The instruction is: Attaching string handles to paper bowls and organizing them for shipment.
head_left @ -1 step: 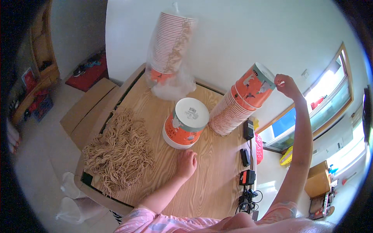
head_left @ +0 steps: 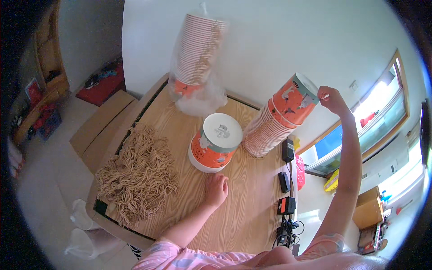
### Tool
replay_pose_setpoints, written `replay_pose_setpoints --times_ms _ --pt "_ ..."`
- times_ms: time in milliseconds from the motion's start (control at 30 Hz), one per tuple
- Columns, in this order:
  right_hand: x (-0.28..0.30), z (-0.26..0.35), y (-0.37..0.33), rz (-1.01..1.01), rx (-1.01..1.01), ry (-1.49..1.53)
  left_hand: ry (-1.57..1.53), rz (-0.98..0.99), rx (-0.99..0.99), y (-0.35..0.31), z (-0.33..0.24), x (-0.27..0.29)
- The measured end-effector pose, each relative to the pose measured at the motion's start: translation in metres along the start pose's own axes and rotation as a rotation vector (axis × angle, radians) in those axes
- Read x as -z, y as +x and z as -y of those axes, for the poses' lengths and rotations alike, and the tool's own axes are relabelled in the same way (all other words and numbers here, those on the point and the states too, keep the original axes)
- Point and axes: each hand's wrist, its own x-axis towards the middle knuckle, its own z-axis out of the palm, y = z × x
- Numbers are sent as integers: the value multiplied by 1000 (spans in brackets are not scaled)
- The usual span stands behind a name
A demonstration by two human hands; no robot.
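My left hand rests curled on the wooden table, just in front of a short, upside-down stack of orange and green paper tubs with a white base on top. Whatever its fingers might hold is hidden. My right hand is raised, fingers pinched at the upper edge of a tall stack of upside-down paper tubs. Whether that pinch grips the top tub or something thin cannot be made out. Left of the short stack lies a tangled heap of beige cords.
Another tall stack of tubs stands in clear plastic against the wall. Black power adapters and cables line the table's right edge. A cardboard box is beside the table's left side, with translucent plastic bags on the floor.
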Motion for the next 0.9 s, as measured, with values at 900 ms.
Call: replay_pose_setpoints --times_ms 900 --pt "-18 -2 -9 0 -41 -10 32 35 27 0 -5 0"
